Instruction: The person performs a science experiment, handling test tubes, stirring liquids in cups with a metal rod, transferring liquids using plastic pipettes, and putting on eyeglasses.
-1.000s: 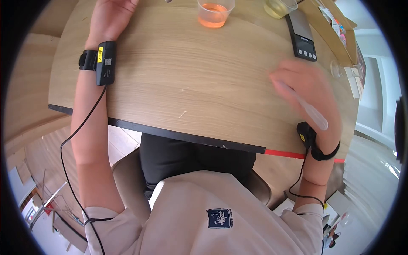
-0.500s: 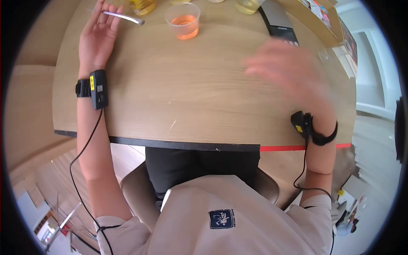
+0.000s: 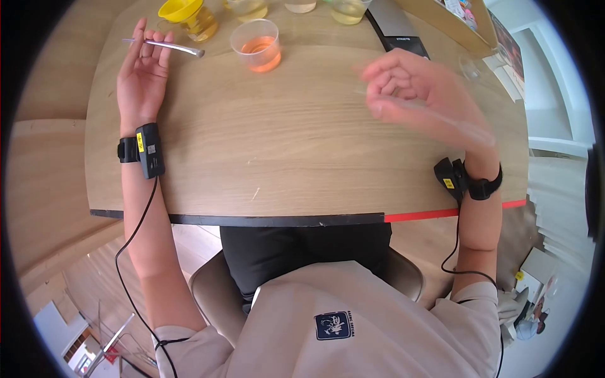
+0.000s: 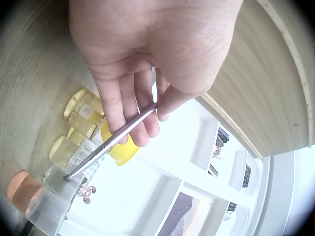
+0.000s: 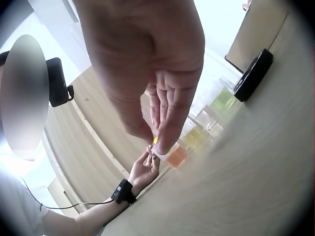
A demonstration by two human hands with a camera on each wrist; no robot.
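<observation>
At the left of the table, my left hand [image 3: 144, 91] lies palm up and pinches a slim silver metal rod [image 4: 110, 143] with a small dark rounded end between thumb and fingers. The rod points right, toward a clear plastic cup [image 3: 254, 34] of orange liquid. On the right, my right hand [image 3: 435, 94] is above the table with curled fingers. It holds a translucent plastic dropper pipette [image 3: 469, 131], whose bulb end trails back toward the wrist; motion blurs it. A yellow funnel [image 3: 179, 9] sits on a glass beaker [image 3: 203, 28] of yellow liquid beyond my left fingertips.
More clear cups, one with pale yellow liquid [image 3: 249, 9] and one with greenish liquid [image 3: 348, 11], line the far side. A black digital scale [image 3: 403, 43] is beyond my right hand. A cardboard box [image 3: 482, 44] stands at the back right. The table's front edge [image 3: 283, 219] runs before my lap.
The head view has tilted, bringing the far cups, funnel and whole left hand into sight. My right hand, with the pipette, has shifted toward the left, its fingers now turned more upward.
</observation>
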